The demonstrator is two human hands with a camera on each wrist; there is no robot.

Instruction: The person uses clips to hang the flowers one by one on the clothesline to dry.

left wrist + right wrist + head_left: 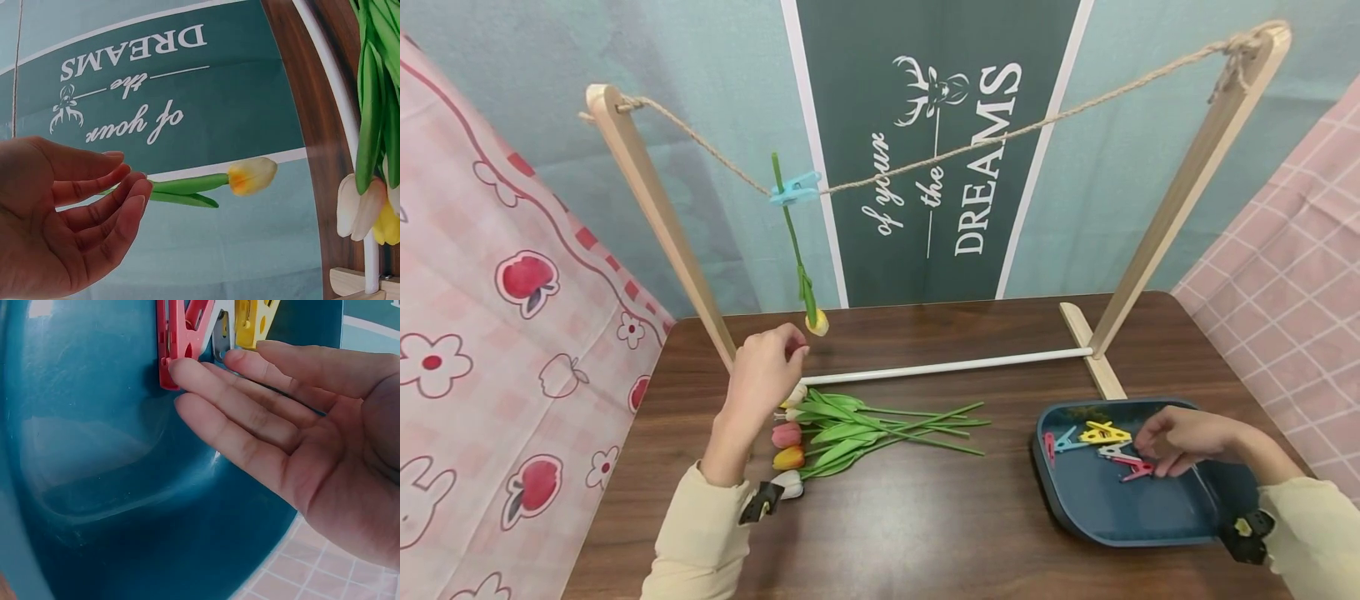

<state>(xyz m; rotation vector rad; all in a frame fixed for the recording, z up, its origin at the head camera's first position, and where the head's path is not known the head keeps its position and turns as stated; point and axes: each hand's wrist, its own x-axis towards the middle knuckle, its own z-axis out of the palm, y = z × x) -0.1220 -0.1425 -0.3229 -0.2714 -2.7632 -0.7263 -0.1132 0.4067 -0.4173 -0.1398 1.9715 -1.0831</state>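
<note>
A yellow-white tulip [817, 322] hangs head down from the rope, its stem clipped by a light blue clothespin [795, 188]. Just below its bloom in the head view is my left hand [765, 367], fingers loosely bent and holding nothing. In the left wrist view the tulip [251, 175] appears behind those fingertips. My right hand [1187, 437] reaches into a dark blue basin [1120, 508], fingers fairly straight. Close to its fingertips lie a red clothespin [181, 344] and a yellow clothespin [252, 322]; whether they touch I cannot tell.
Several tulips [850, 429] lie on the brown table [925, 508], blooms to the left. Two wooden posts [658, 217] carry the sagging rope [1000, 137], and a white rod [947, 367] runs low between them. More clothespins [1067, 440] lie in the basin.
</note>
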